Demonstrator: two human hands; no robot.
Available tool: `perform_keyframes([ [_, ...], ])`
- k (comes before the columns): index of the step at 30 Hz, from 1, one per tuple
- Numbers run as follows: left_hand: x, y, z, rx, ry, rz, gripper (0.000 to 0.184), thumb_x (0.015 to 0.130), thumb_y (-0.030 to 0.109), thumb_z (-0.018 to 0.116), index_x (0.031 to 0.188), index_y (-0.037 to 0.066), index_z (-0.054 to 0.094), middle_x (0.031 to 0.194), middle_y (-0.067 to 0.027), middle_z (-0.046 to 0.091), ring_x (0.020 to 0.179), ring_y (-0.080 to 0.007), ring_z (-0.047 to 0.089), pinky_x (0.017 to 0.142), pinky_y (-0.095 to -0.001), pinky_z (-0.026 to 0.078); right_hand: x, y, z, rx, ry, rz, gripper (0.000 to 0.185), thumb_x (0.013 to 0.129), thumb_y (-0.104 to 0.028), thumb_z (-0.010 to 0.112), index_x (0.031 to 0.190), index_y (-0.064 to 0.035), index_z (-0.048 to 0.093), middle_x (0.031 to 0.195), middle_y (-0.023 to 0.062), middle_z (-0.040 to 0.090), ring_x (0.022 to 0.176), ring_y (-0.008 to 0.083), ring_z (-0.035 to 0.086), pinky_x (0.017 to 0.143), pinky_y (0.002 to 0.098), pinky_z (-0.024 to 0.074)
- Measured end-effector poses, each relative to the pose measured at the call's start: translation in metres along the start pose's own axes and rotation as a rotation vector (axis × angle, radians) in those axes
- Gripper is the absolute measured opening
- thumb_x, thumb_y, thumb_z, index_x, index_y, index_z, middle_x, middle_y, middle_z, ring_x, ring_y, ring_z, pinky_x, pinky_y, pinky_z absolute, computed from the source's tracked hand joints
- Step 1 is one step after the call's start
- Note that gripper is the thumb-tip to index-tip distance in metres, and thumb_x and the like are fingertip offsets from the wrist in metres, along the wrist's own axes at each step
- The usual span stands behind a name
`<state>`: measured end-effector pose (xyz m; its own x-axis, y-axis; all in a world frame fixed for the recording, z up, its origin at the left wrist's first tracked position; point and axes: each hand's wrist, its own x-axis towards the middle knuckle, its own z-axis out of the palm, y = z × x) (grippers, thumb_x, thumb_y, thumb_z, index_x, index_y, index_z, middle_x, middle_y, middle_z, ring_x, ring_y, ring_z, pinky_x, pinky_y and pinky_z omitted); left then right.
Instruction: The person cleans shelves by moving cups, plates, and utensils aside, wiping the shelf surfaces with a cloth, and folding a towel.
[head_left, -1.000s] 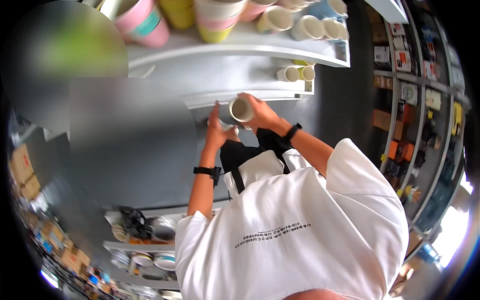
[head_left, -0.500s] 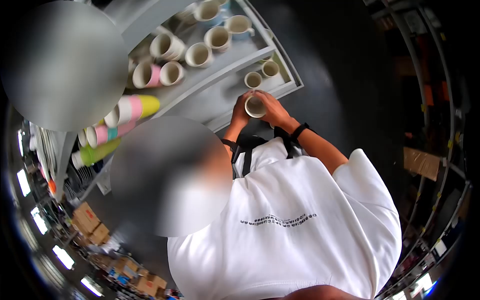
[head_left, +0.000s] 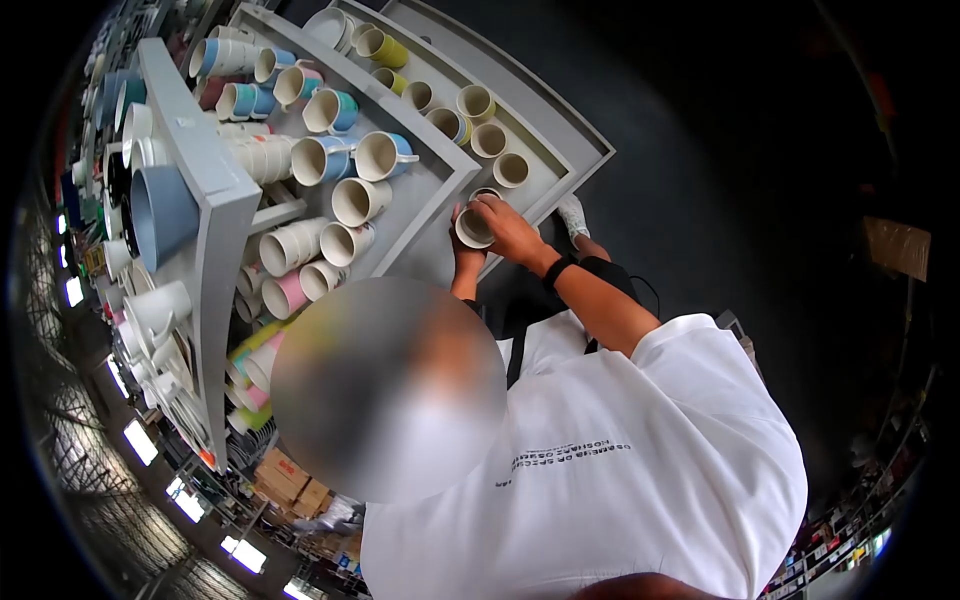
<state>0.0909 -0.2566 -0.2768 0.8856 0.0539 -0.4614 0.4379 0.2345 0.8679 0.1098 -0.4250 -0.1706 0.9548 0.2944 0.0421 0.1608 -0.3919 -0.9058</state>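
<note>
A cream-coloured cup is held between both my hands, its open mouth facing me, above the front edge of the lower shelf. My left hand wraps its left side, partly hidden behind the cup. My right hand closes over its right side and rim. Just beyond my right fingers the rim of another cup shows; whether I touch it I cannot tell. Further along the same shelf stand more cups, the closest being a pale cup and another pale cup.
Above, the grey middle shelf carries several mugs, among them a blue mug and a stack of white cups. A blue-grey pot stands on the top shelf. Dark floor lies to the right. Cardboard boxes are at lower left.
My view has turned, showing more of the shelves. Both hands still hold a cup, now lower and further left in view. My right hand lies more over the cup's rim.
</note>
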Motion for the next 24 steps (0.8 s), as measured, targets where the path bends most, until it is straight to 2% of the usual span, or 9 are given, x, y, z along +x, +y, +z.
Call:
perform_keyframes([
  [2, 0.016, -0.028, -0.02, 0.073, -0.02, -0.033, 0.07, 0.09, 0.006, 0.067, 0.149, 0.01, 0.029, 0.133, -0.0108, 0.057, 0.12, -0.0219, 0.057, 0.1, -0.0388, 0.05, -0.001, 0.004, 0.01, 0.021, 0.065, 0.016, 0.081, 0.065, -0.006, 0.083, 0.137, -0.0066, 0.044, 0.138, 0.021, 0.048, 0.129, 0.0418, 0.046, 0.109, 0.0456, 0.0397],
  [3, 0.014, -0.013, -0.013, -0.251, -0.036, -0.218, 0.073, 0.09, 0.005, 0.068, 0.15, 0.011, 0.027, 0.134, -0.0104, 0.057, 0.12, -0.0219, 0.056, 0.1, -0.0389, 0.049, 0.0, 0.006, 0.013, 0.029, 0.087, 0.049, 0.083, 0.064, -0.005, 0.083, 0.136, -0.0063, 0.044, 0.138, 0.021, 0.049, 0.129, 0.0417, 0.046, 0.109, 0.0457, 0.0394],
  [5, 0.004, -0.012, -0.008, 0.332, -0.016, -0.066, 0.085, 0.084, 0.005, 0.074, 0.151, 0.013, 0.022, 0.136, -0.0105, 0.056, 0.123, -0.0223, 0.055, 0.101, -0.04, 0.048, 0.002, 0.016, 0.021, 0.038, 0.089, 0.066, 0.084, 0.062, -0.003, 0.083, 0.136, -0.006, 0.044, 0.138, 0.021, 0.049, 0.129, 0.0416, 0.046, 0.109, 0.0458, 0.0391],
  [6, 0.002, -0.012, -0.01, 0.325, 0.004, -0.063, 0.085, 0.084, 0.005, 0.074, 0.151, 0.013, 0.022, 0.136, -0.0105, 0.056, 0.123, -0.0223, 0.055, 0.101, -0.04, 0.048, 0.001, 0.025, 0.026, 0.035, 0.101, 0.049, 0.084, 0.062, -0.002, 0.083, 0.137, -0.006, 0.044, 0.138, 0.0209, 0.049, 0.129, 0.0417, 0.045, 0.109, 0.0456, 0.039],
  [8, 0.0, -0.008, -0.012, 0.782, -0.12, 0.072, 0.096, 0.077, 0.008, 0.081, 0.151, 0.012, 0.02, 0.138, -0.0122, 0.054, 0.126, -0.0244, 0.054, 0.101, -0.0404, 0.048, 0.004, 0.037, 0.03, 0.035, 0.095, 0.024, 0.085, 0.062, -0.001, 0.083, 0.137, -0.006, 0.044, 0.138, 0.0209, 0.049, 0.129, 0.0418, 0.045, 0.11, 0.0454, 0.0388],
  [14, -0.027, 0.024, -0.009, 0.846, -0.021, -0.146, 0.093, 0.079, 0.016, 0.076, 0.15, 0.003, 0.018, 0.131, -0.0247, 0.056, 0.123, -0.0382, 0.056, 0.1, -0.0426, 0.048, 0.014, 0.038, 0.044, -0.035, 0.112, 0.045, 0.091, 0.06, 0.004, 0.08, 0.141, -0.0097, 0.041, 0.14, 0.0215, 0.047, 0.13, 0.0434, 0.043, 0.109, 0.0473, 0.038],
  [19, -0.049, 0.03, -0.047, 0.861, -0.064, -0.196, 0.09, 0.086, 0.03, 0.07, 0.15, -0.002, 0.015, 0.126, -0.0246, 0.06, 0.113, -0.0358, 0.062, 0.097, -0.0399, 0.048, 0.014, 0.026, 0.037, -0.349, 0.041, 0.167, 0.111, 0.056, -0.019, 0.091, 0.151, -0.0173, 0.032, 0.149, 0.0167, 0.04, 0.136, 0.0403, 0.038, 0.109, 0.0597, 0.0318],
  [20, -0.053, 0.03, -0.06, 0.838, -0.02, -0.198, 0.09, 0.086, 0.03, 0.07, 0.15, -0.002, 0.015, 0.126, -0.0246, 0.06, 0.113, -0.0358, 0.062, 0.097, -0.0399, 0.048, 0.014, 0.013, 0.034, -0.516, 0.02, 0.211, 0.108, 0.059, -0.024, 0.092, 0.149, -0.012, 0.033, 0.149, 0.0173, 0.039, 0.136, 0.0387, 0.038, 0.109, 0.0567, 0.0322],
  [24, -0.057, 0.013, -0.125, 0.694, 0.01, -0.315, 0.074, 0.083, 0.034, 0.066, 0.141, -0.001, 0.037, 0.116, -0.0214, 0.066, 0.111, -0.0354, 0.063, 0.095, -0.0397, 0.049, 0.017, -0.013, 0.023, -0.573, 0.001, 0.128, 0.103, 0.066, -0.031, 0.087, 0.151, -0.0182, 0.03, 0.154, 0.0152, 0.03, 0.143, 0.038, 0.028, 0.111, 0.0675, 0.0233],
])
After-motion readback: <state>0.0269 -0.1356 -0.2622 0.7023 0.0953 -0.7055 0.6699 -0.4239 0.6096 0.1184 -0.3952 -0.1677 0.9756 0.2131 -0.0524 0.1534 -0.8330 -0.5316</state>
